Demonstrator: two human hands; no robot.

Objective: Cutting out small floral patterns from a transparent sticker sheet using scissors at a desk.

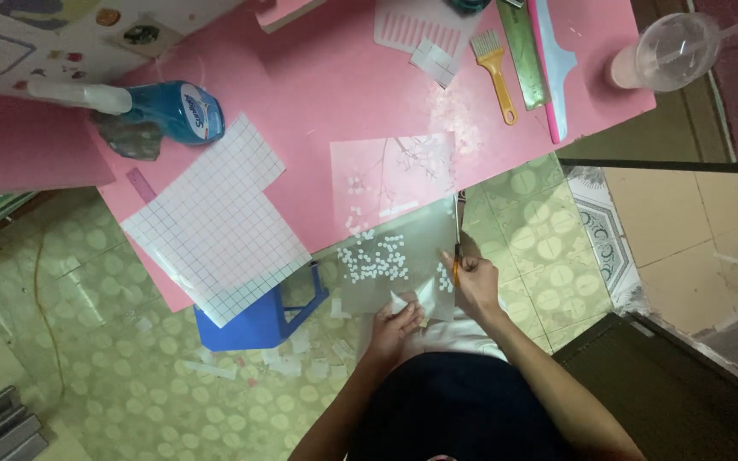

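The person's right hand is gripping a pair of orange-handled scissors, whose blades are running up along the right edge of a translucent grey film sheet dotted with small white petal shapes, while the left hand is pinching that sheet's lower edge. The sheet is hanging off the near edge of the pink table, over the patterned green floor. A white gridded backing sheet is lying to its left, above a blue plastic stool, and a blue spray bottle is lying further back.
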